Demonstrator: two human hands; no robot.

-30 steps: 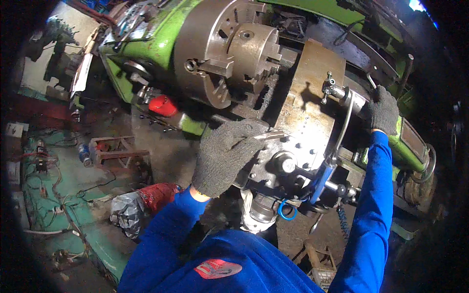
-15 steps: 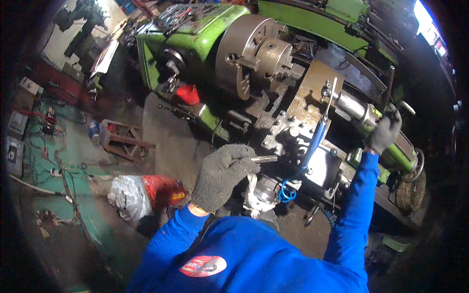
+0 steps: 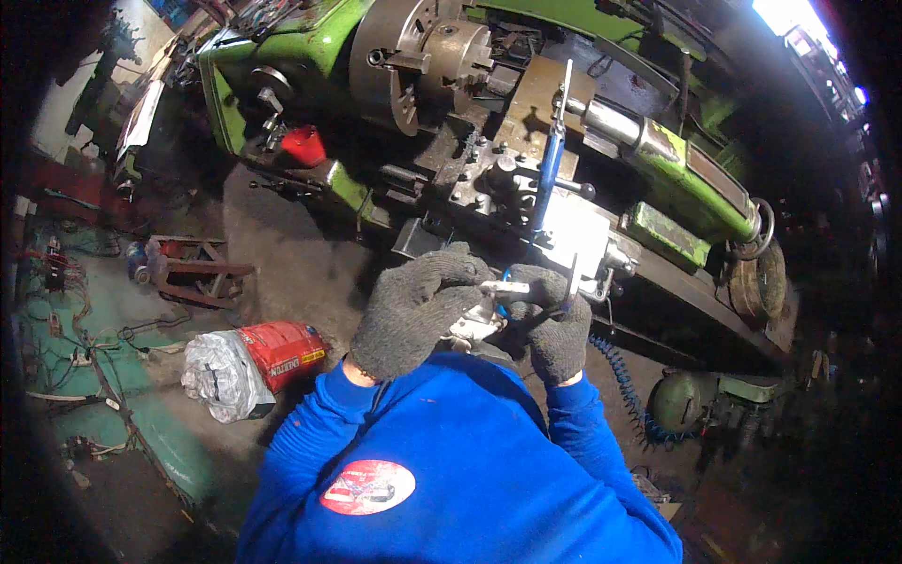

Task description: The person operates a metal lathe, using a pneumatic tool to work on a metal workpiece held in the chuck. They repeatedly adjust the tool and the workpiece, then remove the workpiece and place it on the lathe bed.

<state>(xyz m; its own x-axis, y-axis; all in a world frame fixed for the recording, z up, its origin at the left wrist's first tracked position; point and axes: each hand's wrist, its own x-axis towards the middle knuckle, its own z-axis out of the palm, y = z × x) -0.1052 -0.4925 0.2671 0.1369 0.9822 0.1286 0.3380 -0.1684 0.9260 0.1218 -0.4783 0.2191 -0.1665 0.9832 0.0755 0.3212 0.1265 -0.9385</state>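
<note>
In a grey knit glove, my left hand (image 3: 404,315) is closed, pinching a short pale metal piece (image 3: 505,287) between thumb and fingertips. My right hand (image 3: 556,338), gloved alike, has come close beside it. From its closed fingers rises a thin, flat metal tool (image 3: 572,280), whose exact kind I cannot make out. Both hands are in front of my chest, at the near side of a green lathe (image 3: 315,56). Just beyond them lies a blue air gun (image 3: 549,179) with a long nozzle, resting across the carriage near the tool post (image 3: 504,172).
The lathe's chuck (image 3: 456,52) is at the upper middle, its tailstock (image 3: 695,174) to the right. A red cup (image 3: 303,147) sits by the headstock. On the floor at left are a red and silver bag (image 3: 282,354) and a rusty metal frame (image 3: 202,273). A coiled blue hose (image 3: 620,376) hangs at right.
My right hand has left the tailstock and come back beside my left hand, now with the thin metal tool in it. The left hand still pinches the metal piece. The view has shifted.
</note>
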